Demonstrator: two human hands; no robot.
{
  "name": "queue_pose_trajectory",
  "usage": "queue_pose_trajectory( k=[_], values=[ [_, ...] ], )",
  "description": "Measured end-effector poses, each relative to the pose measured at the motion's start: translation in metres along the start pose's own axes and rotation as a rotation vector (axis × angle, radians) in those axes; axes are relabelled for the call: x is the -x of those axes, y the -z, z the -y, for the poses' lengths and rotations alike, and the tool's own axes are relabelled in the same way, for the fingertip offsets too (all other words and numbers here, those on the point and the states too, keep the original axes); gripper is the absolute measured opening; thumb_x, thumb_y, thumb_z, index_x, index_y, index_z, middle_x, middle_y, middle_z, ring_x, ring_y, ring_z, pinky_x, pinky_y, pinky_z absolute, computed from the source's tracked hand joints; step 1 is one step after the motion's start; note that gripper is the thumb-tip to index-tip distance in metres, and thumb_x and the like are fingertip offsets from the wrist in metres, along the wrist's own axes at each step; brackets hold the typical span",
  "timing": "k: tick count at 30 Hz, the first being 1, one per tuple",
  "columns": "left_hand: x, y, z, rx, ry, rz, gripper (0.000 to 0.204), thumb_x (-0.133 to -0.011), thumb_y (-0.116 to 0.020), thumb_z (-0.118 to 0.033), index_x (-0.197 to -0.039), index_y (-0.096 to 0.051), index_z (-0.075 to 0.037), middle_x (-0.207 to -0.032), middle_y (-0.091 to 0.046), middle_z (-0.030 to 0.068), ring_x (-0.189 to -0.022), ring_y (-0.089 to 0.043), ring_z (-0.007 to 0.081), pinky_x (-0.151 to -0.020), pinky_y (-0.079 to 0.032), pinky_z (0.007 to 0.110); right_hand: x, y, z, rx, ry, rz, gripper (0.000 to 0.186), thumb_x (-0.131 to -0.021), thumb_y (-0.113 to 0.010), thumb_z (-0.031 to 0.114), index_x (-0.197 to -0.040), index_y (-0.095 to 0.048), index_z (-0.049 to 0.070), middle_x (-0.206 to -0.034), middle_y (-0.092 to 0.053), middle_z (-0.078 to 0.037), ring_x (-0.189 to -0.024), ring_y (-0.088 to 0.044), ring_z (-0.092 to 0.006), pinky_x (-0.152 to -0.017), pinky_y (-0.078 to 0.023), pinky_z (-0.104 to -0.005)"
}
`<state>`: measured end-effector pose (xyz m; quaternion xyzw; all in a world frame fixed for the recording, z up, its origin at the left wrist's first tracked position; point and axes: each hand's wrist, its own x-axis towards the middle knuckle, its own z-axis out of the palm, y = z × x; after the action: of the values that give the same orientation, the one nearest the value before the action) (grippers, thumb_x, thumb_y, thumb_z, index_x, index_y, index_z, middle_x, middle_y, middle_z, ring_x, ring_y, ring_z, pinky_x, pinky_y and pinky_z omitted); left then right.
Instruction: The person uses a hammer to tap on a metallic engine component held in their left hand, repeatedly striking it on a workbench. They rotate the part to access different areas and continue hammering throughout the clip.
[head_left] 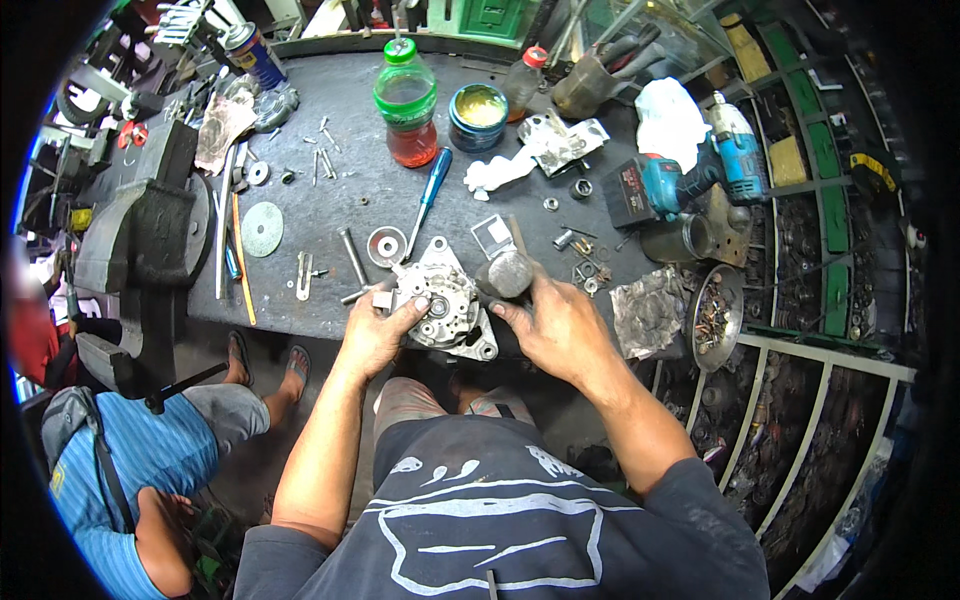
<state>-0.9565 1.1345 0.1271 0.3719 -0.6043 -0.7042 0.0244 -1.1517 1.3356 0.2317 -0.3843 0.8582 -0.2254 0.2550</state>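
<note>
Left hand (372,335) lies at the near edge of the table (400,200), fingers curled loosely onto the 9 o'clock side of a grey metal housing (440,300), thumb touching its face by the round centre bearing. Not a full grasp; more a steadying hold. Right hand (555,330) is closed around the handle of a hammer (508,275), whose dark rounded head sits just at 2 o'clock of the housing, touching or nearly touching it; cannot tell which.

Housing sits at the table's 6 o'clock edge, right in front of the person, partly overhanging the edge.

Around it: a flat washer-like ring (386,245) at 11 o'clock of the housing, a blue-handled screwdriver (428,200) lying beyond that, pointing toward the ring. A green-capped bottle (406,105) with red liquid stands at the far side, 12 o'clock, with an open round tin (478,115) just beside it at its 3 o'clock. A blue cordless drill (690,170) lies at 2 o'clock of the housing, well apart. A black vise (145,240) is fixed at the table's 9 o'clock end. A metal bowl (715,315) of small parts sits at 3 o'clock near the right hand. Loose bolts and nuts are scattered between.

Another person in a blue striped shirt (130,460) is at 8 o'clock, below the vise.
</note>
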Motion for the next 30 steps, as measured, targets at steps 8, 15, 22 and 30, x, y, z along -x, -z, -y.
queue_pose_trajectory(
  k=[8, 15, 22, 30],
  values=[
    [0.007, -0.001, -0.016, -0.030, 0.057, -0.027, 0.073, -0.097, -0.088, -0.034, -0.153, -0.063, 0.006, -0.130, -0.080, 0.0134, -0.116, -0.074, 0.0190, -0.106, -0.057, 0.037, 0.000, -0.007, -0.005, 0.053, -0.033, -0.049, 0.066, -0.103, -0.079, 0.033, -0.150, -0.054, -0.006, -0.105, -0.078, -0.032, -0.100, -0.076, -0.0549, -0.087, -0.061, -0.0620],
    [0.006, 0.003, -0.010, -0.024, 0.032, 0.001, 0.083, -0.094, -0.090, -0.041, -0.155, -0.062, 0.007, -0.130, -0.080, 0.0152, -0.120, -0.073, 0.0214, -0.109, -0.055, 0.038, -0.004, -0.011, -0.002, 0.004, -0.085, 0.001, 0.070, -0.103, -0.079, 0.037, -0.153, -0.054, -0.004, -0.107, -0.078, -0.033, -0.100, -0.076, -0.0560, -0.087, -0.062, -0.0618],
    [0.008, 0.005, -0.010, -0.034, 0.030, -0.009, 0.084, -0.093, -0.092, -0.042, -0.155, -0.062, 0.006, -0.131, -0.080, 0.0143, -0.121, -0.073, 0.0210, -0.108, -0.056, 0.038, 0.002, -0.008, 0.005, 0.096, -0.130, -0.018, 0.070, -0.102, -0.080, 0.037, -0.152, -0.055, -0.005, -0.105, -0.078, -0.034, -0.101, -0.076, -0.0555, -0.088, -0.060, -0.0629],
    [0.002, 0.009, 0.005, -0.043, -0.015, -0.003, 0.075, -0.092, -0.092, -0.045, -0.144, -0.070, 0.004, -0.127, -0.080, 0.0164, -0.119, -0.074, 0.0233, -0.107, -0.056, 0.040, -0.002, -0.013, 0.001, 0.022, -0.151, 0.001, 0.045, -0.101, -0.081, 0.031, -0.129, -0.070, -0.003, -0.113, -0.079, -0.031, -0.108, -0.075, -0.0539, -0.093, -0.060, -0.0586]
  ],
)
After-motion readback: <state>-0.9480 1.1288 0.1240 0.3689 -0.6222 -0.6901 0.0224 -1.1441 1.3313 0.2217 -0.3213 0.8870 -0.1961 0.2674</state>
